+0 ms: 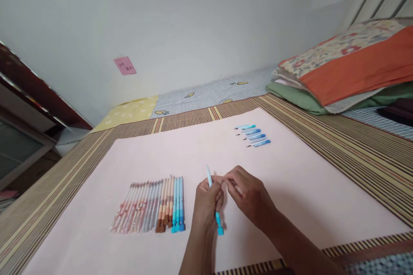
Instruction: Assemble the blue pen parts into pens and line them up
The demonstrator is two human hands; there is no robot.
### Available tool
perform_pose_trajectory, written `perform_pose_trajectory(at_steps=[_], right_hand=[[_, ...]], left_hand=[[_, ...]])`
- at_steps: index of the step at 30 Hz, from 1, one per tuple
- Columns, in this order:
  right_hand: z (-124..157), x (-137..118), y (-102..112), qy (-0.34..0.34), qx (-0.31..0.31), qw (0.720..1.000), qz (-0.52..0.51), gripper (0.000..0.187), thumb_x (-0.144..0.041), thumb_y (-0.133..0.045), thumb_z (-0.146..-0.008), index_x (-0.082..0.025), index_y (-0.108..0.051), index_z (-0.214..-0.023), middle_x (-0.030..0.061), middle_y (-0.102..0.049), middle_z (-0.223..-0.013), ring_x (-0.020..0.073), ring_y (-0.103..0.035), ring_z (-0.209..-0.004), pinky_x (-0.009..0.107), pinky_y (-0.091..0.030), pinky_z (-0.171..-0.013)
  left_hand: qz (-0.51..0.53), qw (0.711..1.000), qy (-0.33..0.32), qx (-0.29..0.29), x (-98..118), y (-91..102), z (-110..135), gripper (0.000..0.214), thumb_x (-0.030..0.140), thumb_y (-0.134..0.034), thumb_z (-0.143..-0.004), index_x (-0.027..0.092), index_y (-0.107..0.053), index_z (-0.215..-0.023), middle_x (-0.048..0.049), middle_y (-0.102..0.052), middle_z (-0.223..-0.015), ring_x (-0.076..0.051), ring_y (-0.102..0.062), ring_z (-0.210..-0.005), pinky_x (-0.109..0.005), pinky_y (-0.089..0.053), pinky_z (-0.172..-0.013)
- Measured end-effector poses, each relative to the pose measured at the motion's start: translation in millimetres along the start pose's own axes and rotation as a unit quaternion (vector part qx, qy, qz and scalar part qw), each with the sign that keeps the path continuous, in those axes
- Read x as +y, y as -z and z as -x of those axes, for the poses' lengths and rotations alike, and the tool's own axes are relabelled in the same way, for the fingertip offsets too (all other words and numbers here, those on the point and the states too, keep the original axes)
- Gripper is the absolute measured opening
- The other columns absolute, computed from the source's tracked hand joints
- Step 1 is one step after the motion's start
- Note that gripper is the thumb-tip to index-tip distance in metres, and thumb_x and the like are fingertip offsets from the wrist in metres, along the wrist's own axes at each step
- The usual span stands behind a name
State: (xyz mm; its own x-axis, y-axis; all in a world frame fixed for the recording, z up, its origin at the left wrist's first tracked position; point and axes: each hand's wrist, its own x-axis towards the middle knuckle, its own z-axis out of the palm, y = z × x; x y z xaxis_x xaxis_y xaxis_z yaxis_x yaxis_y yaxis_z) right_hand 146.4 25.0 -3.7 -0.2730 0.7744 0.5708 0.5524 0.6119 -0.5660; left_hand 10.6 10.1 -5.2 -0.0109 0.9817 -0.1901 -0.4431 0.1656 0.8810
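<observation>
My left hand is closed around a light blue pen, which is tilted with its pointed tip up and its square blue end down. My right hand is beside it, thumb and forefinger pinched together at the left fingertips; whatever they pinch is too small to make out. To the left lies a neat row of pens: clear pinkish pens, brown and peach pens and blue pens. Farther off, several short blue-and-white pieces with dark thin tips lie side by side.
A pale pink sheet lies under everything, over a striped mat. Folded bedding with an orange band is piled at the back right. Behind stands a white wall with a pink note.
</observation>
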Motion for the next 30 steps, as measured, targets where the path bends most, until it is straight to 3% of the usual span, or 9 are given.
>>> perform_pose_trajectory(at_steps=[4, 7, 11, 16, 18, 26, 30], right_hand=[[-0.2, -1.4, 0.2, -0.026, -0.006, 0.999, -0.038, 0.021, -0.021, -0.042, -0.100, -0.019, -0.057, -0.086, 0.0046, -0.060, -0.084, 0.0163, -0.059, -0.074, 0.029, -0.045, -0.069], [-3.6, -3.9, 3.1, -0.122, -0.017, 0.979, -0.165, 0.018, -0.028, -0.049, -0.096, -0.020, -0.057, -0.082, 0.0013, -0.057, -0.074, 0.0153, -0.054, -0.066, 0.028, -0.043, -0.063], [-10.2, 0.2, 7.6, -0.267, -0.029, 0.894, -0.358, 0.019, -0.037, -0.062, -0.087, -0.020, -0.058, -0.078, -0.0034, -0.052, -0.057, 0.0126, -0.046, -0.054, 0.026, -0.036, -0.053], [-13.3, 11.0, 6.6, -0.320, -0.032, 0.781, -0.535, 0.029, -0.042, -0.074, -0.080, -0.018, -0.059, -0.074, -0.0030, -0.054, -0.056, 0.0100, -0.042, -0.052, 0.026, -0.031, -0.053], [-13.0, 12.4, 5.0, -0.321, -0.038, 0.750, -0.576, 0.030, -0.042, -0.075, -0.079, -0.018, -0.059, -0.072, -0.0032, -0.052, -0.055, 0.0094, -0.041, -0.052, 0.026, -0.029, -0.054], [-10.4, 7.3, 1.3, -0.324, -0.065, 0.719, -0.612, 0.034, -0.045, -0.076, -0.079, -0.016, -0.062, -0.069, -0.0030, -0.049, -0.053, 0.0085, -0.038, -0.050, 0.026, -0.026, -0.052], [-8.2, 4.8, -3.8, -0.334, -0.078, 0.707, -0.618, 0.035, -0.047, -0.077, -0.078, -0.015, -0.064, -0.071, -0.0024, -0.051, -0.053, 0.0083, -0.039, -0.049, 0.026, -0.025, -0.051]], left_hand=[[0.038, 0.999, 0.022, -0.023, 0.1, 1.3, -1.0, 0.029, 0.037, -0.075, -0.079, 0.014, -0.058, -0.076, 0.0127, -0.028, -0.045, -0.002, -0.019, -0.036, -0.020, -0.010, -0.040], [0.050, 0.998, 0.027, -0.042, 1.3, 2.0, -0.9, 0.029, 0.037, -0.074, -0.079, 0.015, -0.057, -0.077, 0.0126, -0.028, -0.046, -0.002, -0.019, -0.035, -0.020, -0.010, -0.040], [0.001, 0.999, 0.019, -0.048, 5.6, -0.3, 1.2, 0.030, 0.040, -0.073, -0.079, 0.014, -0.060, -0.084, 0.0126, -0.030, -0.044, -0.003, -0.018, -0.036, -0.020, -0.010, -0.038], [-0.085, 0.996, 0.000, -0.034, 9.4, -4.1, 3.6, 0.029, 0.043, -0.069, -0.083, 0.015, -0.060, -0.087, 0.0127, -0.032, -0.042, -0.004, -0.018, -0.035, -0.019, -0.011, -0.037], [-0.119, 0.992, -0.003, -0.037, 9.5, -4.8, 4.4, 0.030, 0.045, -0.067, -0.084, 0.016, -0.059, -0.087, 0.0121, -0.034, -0.042, -0.004, -0.019, -0.035, -0.020, -0.012, -0.037], [-0.160, 0.981, -0.105, 0.042, 6.4, -5.7, 2.2, 0.030, 0.041, -0.076, -0.079, 0.016, -0.060, -0.084, 0.0113, -0.035, -0.052, -0.004, -0.025, -0.046, -0.018, -0.021, -0.045], [-0.169, 0.977, -0.118, 0.053, 6.0, -4.3, 0.7, 0.031, 0.042, -0.077, -0.079, 0.016, -0.062, -0.086, 0.0110, -0.035, -0.053, -0.005, -0.027, -0.048, -0.019, -0.024, -0.047]])
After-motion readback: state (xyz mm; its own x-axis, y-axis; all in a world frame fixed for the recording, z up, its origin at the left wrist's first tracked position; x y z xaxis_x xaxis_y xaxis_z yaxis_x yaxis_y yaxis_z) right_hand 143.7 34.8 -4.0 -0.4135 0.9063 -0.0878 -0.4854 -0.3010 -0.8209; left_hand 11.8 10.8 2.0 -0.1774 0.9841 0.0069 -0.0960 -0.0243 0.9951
